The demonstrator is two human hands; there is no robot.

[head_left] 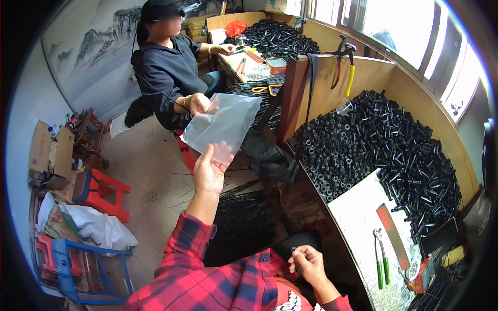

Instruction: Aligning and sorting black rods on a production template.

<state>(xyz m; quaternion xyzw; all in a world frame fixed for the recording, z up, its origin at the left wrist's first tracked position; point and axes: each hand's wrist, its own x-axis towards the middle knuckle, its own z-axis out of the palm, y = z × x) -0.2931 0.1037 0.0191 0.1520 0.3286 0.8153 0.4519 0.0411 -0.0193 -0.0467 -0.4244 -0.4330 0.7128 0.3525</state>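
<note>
My left hand (211, 173) reaches forward with its thumb at the near edge of a clear plastic bag (228, 122); its fingers show faintly through the film. A co-worker's hand (198, 104) holds the same bag at its far left side, so it spans between us. My right hand (309, 265) is drawn in near my lap, thumb and forefinger pinched together. Whatever small thing sits in that pinch is too tiny to name. To the right of it, green-handled pliers (382, 259) lie on the white work board (358, 217).
Black tubular parts (410, 155) and black rings (332, 150) are heaped behind the board. Yellow-handled pliers (350, 72) hang on the wooden partition (373, 70). At left are a red stool (104, 194), a white sack (101, 228) and a blue frame (85, 274). The co-worker (166, 72) sits ahead.
</note>
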